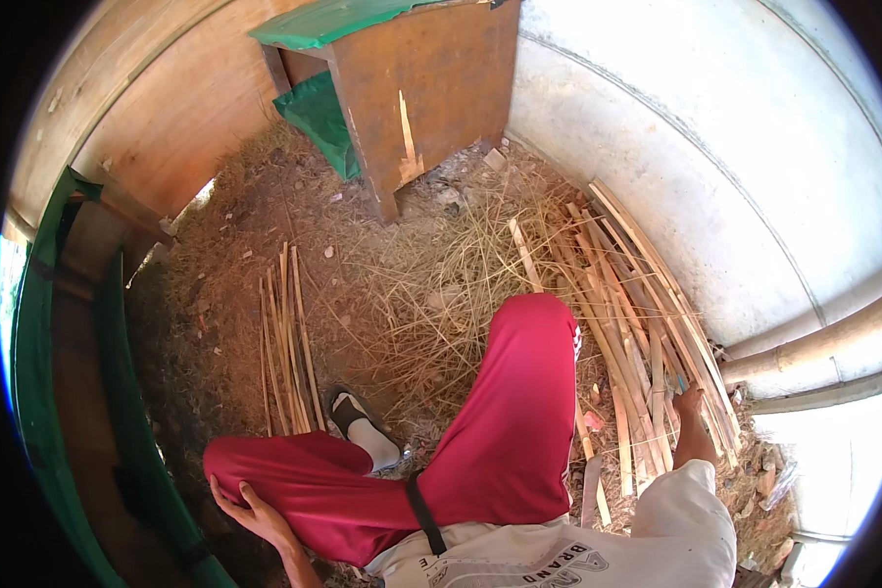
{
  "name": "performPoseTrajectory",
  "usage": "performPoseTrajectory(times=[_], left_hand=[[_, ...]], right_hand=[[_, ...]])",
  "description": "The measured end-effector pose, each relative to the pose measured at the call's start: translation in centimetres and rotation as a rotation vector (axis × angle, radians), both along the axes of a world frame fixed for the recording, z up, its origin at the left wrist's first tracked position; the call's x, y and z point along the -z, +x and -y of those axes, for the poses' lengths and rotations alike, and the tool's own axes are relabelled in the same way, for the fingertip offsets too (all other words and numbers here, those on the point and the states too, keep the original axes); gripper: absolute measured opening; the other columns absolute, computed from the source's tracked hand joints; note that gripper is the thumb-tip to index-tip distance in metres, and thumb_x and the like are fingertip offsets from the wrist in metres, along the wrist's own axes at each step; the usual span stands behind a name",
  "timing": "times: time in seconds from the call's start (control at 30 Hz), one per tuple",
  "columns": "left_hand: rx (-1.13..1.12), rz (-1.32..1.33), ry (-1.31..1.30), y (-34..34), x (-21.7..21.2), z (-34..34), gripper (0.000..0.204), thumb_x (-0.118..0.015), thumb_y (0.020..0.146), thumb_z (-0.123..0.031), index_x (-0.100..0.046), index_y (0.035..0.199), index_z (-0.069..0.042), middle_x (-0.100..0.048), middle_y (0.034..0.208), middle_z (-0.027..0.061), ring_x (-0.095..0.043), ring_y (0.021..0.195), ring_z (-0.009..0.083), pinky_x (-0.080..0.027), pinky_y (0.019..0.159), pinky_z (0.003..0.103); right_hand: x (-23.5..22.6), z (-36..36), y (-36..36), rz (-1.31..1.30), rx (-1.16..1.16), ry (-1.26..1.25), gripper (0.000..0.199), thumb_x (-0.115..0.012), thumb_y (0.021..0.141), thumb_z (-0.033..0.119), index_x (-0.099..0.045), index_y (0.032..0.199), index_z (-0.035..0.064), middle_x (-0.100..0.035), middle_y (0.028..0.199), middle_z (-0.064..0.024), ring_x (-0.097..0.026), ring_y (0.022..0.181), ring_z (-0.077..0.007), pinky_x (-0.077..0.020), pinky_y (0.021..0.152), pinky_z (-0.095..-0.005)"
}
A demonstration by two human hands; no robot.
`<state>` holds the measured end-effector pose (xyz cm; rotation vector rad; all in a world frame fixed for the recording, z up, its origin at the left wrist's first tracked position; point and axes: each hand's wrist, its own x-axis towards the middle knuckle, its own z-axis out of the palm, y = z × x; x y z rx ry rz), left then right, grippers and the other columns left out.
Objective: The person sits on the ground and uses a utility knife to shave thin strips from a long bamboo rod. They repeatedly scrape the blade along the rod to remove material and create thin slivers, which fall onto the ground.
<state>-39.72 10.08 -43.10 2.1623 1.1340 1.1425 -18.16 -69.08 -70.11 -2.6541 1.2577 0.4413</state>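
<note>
My left hand (257, 514) rests on the side of my bent left knee, its fingers stretched out along the red trousers (304, 485) and holding nothing. On my right, my right hand (692, 419) reaches down to a long pile of split bamboo strips (617, 333). It touches the pile near its close end, beside a tiny bluish-green spot. Its fingers are too small and partly hidden to show whether they grip a strip. A smaller bunch of thin strips (286, 343) lies on the ground to the left of my sandalled foot (363, 421).
Dry straw (441, 265) and shavings cover the earth floor ahead. A brown wooden cabinet (431, 108) with a green cover stands at the back. Pale panels (696, 167) curve along the right, above a thick bamboo pole (823, 348). A green-edged wooden frame (49, 412) flanks the left.
</note>
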Motion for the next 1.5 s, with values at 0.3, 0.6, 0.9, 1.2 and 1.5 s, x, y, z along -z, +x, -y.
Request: performPoseTrajectory(times=[0.3,0.6,0.9,1.2,1.5], left_hand=[[0.018,-0.032,0.024,0.2,0.3,-0.6,0.051,-0.054,0.1,-0.018,-0.042,0.145,0.001,-0.044,0.149,0.019,-0.04,0.139,0.0338,-0.026,0.118,0.044],[0.018,-0.048,0.021,0.2,0.5,-1.0,0.051,-0.054,0.101,-0.021,-0.042,0.145,0.001,-0.044,0.149,0.0183,-0.039,0.14,0.033,-0.025,0.118,0.044],[0.014,-0.046,0.023,0.1,0.3,-0.8,0.051,-0.054,0.1,-0.021,-0.042,0.145,0.001,-0.044,0.149,0.0185,-0.039,0.14,0.0335,-0.025,0.118,0.044],[0.001,-0.017,-0.002,0.2,0.4,-0.6,0.052,-0.055,0.1,-0.021,-0.042,0.146,-0.001,-0.043,0.15,0.018,-0.038,0.14,0.0336,-0.025,0.118,0.045],[-0.005,0.009,-0.038,0.0,0.1,-0.2,0.053,-0.056,0.1,-0.021,-0.041,0.147,-0.003,-0.041,0.152,0.0164,-0.037,0.142,0.0326,-0.025,0.119,0.044]], right_hand=[[1.7,1.0,-0.2,0.044,-0.08,-0.049,0.072,-0.069,0.087,0.018,-0.033,0.149,0.0105,-0.043,0.143,-0.0231,-0.054,0.125,-0.0425,-0.0471,0.102,-0.053],[1.4,0.3,0.8,-0.008,-0.069,-0.15,0.051,-0.07,0.087,0.016,-0.051,0.135,0.0192,-0.051,0.134,-0.0182,-0.06,0.117,-0.04,-0.0495,0.096,-0.0521],[-2.7,-0.9,-0.8,0.298,-0.186,-0.288,0.02,-0.07,0.088,0.032,-0.068,0.097,0.014,-0.072,0.097,-0.0134,-0.069,0.089,-0.0375,-0.0513,0.073,-0.0538],[-7.7,-2.3,-4.2,0.65,-0.302,-0.746,0.005,-0.071,0.078,0.012,-0.067,0.08,0.0117,-0.07,0.099,0.0001,-0.068,0.069,-0.0319,-0.0545,0.063,-0.0441],[-12.9,-0.9,-10.6,0.479,-0.102,-0.587,0.018,-0.074,0.083,0.026,-0.069,0.087,0.0094,-0.071,0.078,-0.0153,-0.068,0.071,-0.0397,-0.051,0.062,-0.0504]])
